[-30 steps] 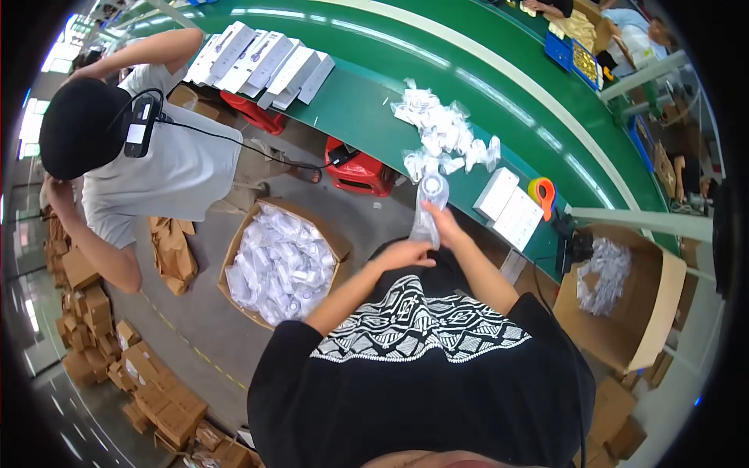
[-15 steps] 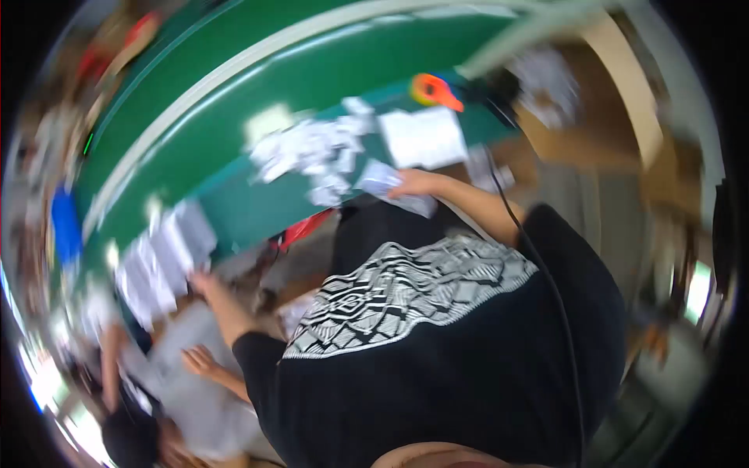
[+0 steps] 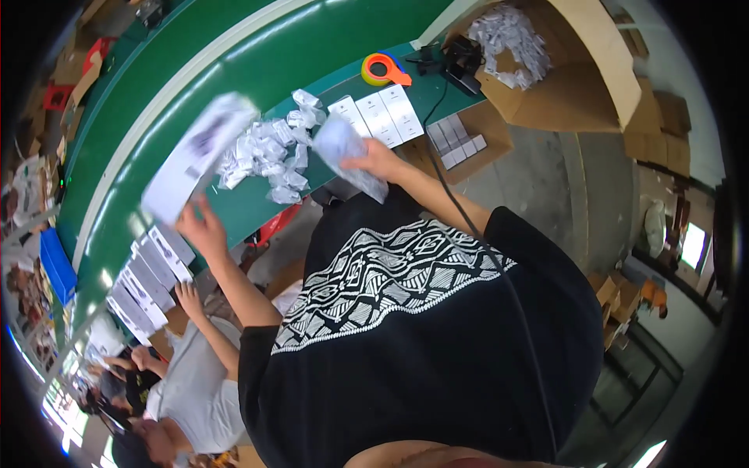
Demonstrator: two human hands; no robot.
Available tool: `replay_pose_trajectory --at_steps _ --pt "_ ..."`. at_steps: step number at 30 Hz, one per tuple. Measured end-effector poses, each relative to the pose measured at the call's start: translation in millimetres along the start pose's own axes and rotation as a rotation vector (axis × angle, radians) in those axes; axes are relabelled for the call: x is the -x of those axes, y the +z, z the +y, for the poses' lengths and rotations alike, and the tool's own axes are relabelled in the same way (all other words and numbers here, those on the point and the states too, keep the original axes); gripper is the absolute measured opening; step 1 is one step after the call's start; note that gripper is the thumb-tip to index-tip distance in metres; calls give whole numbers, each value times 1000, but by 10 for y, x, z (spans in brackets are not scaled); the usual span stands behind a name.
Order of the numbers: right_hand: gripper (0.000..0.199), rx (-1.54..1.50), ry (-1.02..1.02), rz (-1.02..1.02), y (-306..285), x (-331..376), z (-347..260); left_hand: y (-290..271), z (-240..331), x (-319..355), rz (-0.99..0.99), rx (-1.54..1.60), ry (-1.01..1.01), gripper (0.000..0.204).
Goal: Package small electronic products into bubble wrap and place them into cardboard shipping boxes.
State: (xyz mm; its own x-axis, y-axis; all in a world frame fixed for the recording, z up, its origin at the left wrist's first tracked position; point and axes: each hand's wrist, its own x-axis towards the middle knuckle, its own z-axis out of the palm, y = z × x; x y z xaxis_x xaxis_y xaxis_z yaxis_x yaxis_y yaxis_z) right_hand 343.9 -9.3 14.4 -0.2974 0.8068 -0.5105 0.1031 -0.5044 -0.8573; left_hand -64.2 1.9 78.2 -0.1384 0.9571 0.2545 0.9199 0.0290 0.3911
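My left hand (image 3: 201,229) grips the lower end of a long white box (image 3: 191,160) with a dark printed picture. The box is tilted above the green table and blurred by motion. My right hand (image 3: 376,161) is closed around a whitish packet in a clear plastic bag (image 3: 343,152), near the table's front edge. Between the two hands lies a pile of small plastic-wrapped packets (image 3: 261,152). Just beyond the right hand, several small white boxes (image 3: 378,115) stand side by side on the table.
An orange and yellow tape roll (image 3: 378,70) sits at the back. At right, one carton (image 3: 577,101) holds wrapped packets; a lower carton (image 3: 491,129) holds small boxes. A co-worker's hand (image 3: 187,298) touches a row of long white boxes (image 3: 144,285). A black cable (image 3: 488,249) crosses my front.
My left hand has come up and away from the row of long boxes with a white box in it. My right hand, still holding the bagged packet, has shifted left and slightly up.
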Motion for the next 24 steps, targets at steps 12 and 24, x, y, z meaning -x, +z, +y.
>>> replay_pose_trajectory --at_steps 12,24 --pt "44 -451 -112 -222 133 293 -699 186 1931 363 -199 1451 -422 43" --pt "58 -29 -522 -131 -575 487 -1625 -411 2073 266 -210 608 480 91"
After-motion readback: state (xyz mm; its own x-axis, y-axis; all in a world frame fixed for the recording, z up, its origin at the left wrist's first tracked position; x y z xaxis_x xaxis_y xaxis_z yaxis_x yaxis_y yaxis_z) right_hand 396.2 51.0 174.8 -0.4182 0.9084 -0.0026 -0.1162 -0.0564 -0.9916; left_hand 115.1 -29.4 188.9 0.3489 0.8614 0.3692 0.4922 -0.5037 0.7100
